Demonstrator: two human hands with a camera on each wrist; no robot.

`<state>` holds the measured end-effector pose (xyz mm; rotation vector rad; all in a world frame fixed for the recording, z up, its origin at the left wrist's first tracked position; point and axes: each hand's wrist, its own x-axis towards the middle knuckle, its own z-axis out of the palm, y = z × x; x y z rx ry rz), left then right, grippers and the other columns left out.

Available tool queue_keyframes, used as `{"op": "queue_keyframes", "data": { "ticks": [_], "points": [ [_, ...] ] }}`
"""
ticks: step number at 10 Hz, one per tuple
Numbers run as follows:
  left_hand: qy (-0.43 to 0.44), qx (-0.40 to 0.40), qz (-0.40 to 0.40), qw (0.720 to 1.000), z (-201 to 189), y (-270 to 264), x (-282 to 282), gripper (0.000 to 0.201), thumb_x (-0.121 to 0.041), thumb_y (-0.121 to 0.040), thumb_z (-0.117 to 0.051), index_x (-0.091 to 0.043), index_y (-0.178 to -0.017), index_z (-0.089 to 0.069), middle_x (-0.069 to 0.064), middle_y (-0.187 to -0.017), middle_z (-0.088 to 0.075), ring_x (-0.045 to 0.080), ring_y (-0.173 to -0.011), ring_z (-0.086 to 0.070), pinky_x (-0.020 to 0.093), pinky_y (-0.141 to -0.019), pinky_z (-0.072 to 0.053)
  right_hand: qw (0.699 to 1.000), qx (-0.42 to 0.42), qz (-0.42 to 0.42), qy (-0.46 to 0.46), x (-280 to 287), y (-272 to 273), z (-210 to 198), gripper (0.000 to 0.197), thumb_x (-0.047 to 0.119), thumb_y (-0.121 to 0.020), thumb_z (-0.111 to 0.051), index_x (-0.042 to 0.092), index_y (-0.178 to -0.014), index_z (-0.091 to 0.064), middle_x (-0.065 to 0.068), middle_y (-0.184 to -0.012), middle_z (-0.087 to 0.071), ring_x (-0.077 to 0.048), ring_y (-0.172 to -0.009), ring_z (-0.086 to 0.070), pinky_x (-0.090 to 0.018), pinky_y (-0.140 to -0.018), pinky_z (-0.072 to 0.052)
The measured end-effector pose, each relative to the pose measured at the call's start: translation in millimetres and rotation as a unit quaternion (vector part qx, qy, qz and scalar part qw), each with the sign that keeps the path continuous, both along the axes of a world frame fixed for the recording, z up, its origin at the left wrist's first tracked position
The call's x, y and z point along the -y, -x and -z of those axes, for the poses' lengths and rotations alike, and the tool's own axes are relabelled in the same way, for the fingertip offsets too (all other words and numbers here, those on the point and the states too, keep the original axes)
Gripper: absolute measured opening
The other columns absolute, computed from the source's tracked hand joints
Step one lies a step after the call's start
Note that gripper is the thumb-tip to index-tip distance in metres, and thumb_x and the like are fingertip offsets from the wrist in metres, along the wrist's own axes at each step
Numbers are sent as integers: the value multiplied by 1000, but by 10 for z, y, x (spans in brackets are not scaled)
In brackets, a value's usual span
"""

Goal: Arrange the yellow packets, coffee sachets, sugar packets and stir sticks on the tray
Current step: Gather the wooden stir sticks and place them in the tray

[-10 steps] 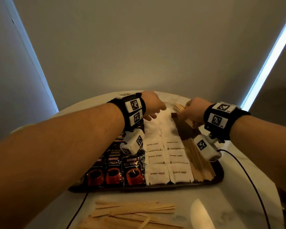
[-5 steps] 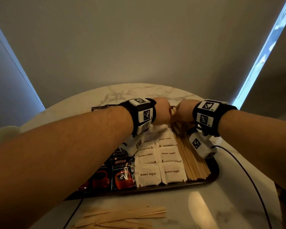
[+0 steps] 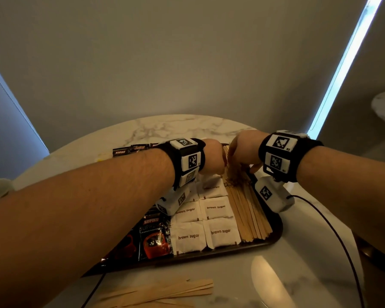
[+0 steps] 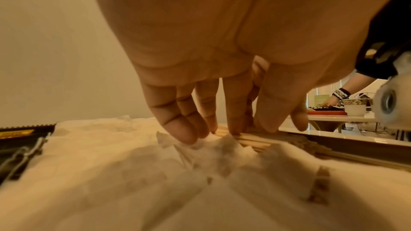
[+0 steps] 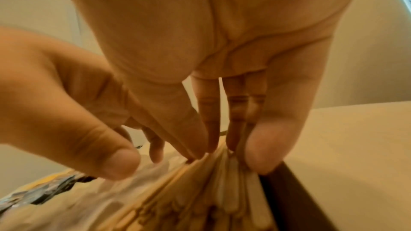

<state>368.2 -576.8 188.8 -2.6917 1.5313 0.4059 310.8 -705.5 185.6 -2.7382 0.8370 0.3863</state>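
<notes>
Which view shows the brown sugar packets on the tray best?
The head view: the sugar packets lie in two rows between the coffee sachets and stir sticks, labels readable. The left wrist view shows only blurred white paper close up. The right wrist view shows mostly sticks.

From the head view we cannot see the fingertips of either hand; the left hand (image 3: 211, 158) and right hand (image 3: 242, 150) cover the far ends of the stir sticks (image 3: 249, 216). Our left forearm hides most of the coffee sachets (image 3: 155, 238) and the tray's (image 3: 276, 232) left part. The loose sticks (image 3: 156, 292) on the worktop (image 3: 298, 263) run off the bottom edge. The right wrist view is blurred low down.
</notes>
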Motion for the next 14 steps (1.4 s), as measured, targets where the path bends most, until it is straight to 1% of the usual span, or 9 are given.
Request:
{"op": "queue_keyframes", "data": {
  "ticks": [1,2,3,4,6,9,11,13,14],
  "points": [
    [4,-10,-13,1000,-5,-16,-4,33,-28,-98,-62,-15,-127,-71,8,-131,-69,22,-105,-64,36,-93,-52,999,26,11,-19,39,10,54,34,22,-85,-80,14,-117,-71,-9,-110,-73,-19,-90,-70,-31,-79,-61],
    [14,-30,-27,999,8,-34,-43,36,-30,-95,-67,-22,-130,-70,2,-131,-68,20,-114,-64,35,-97,-52,1000,9,6,18,6,32,-4,38,30,-78,-86,17,-110,-71,-7,-104,-72,-23,-94,-71,-37,-83,-63],
    [18,-37,-34,999,27,-39,-71,41,-33,-94,-71,-24,-133,-68,0,-132,-68,20,-115,-63,32,-94,-53,999,38,5,10,18,51,-18,30,15,-79,-83,11,-108,-76,-6,-91,-74,-15,-72,-72,-21,-58,-58],
    [18,-41,-35,998,40,-41,-63,43,-34,-93,-71,-25,-135,-67,0,-135,-66,20,-117,-63,31,-94,-53,998,53,26,-16,71,85,-34,28,5,-77,-81,8,-104,-77,-5,-83,-74,-12,-61,-70,-17,-46,-51],
    [25,-40,-37,998,43,-13,-52,42,-36,-91,-72,-26,-132,-69,-1,-128,-69,19,-110,-65,30,-88,-54,998,27,-15,56,2,46,24,35,22,-91,-70,17,-125,-69,-5,-116,-70,-23,-101,-69,-37,-90,-60],
    [7,-25,-25,999,11,53,-34,36,-35,-98,-65,-18,-128,-71,4,-129,-69,21,-115,-65,35,-97,-52,996,-19,-29,76,-76,99,-2,39,34,-84,-79,17,-118,-72,-2,-100,-71,-18,-90,-67,-32,-88,-59],
    [163,-62,-56,983,-334,183,-262,27,-19,-97,-62,-24,-120,-75,-4,-121,-72,15,-111,-64,30,-90,-50,997,73,12,19,-227,275,-220,27,23,-87,-78,14,-112,-74,-7,-98,-75,-24,-88,-74,-42,-80,-64],
    [322,-87,-123,935,-693,411,-1013,20,-11,-93,-60,-24,-85,-73,-3,-91,-74,14,-84,-71,32,-74,-60,987,26,-126,-100,-1042,651,-531,18,30,-86,-80,28,-103,-73,1,-95,-75,-11,-78,-70,-23,-62,-59],
    [346,-32,-117,930,-701,579,-1559,16,-16,-91,-62,-26,-83,-72,-9,-79,-69,6,-69,-63,23,-63,-48,958,-21,-254,-135,-1547,893,-549,30,41,-83,-81,34,-110,-69,10,-106,-73,-6,-87,-69,-20,-67,-57]
  ]
}}
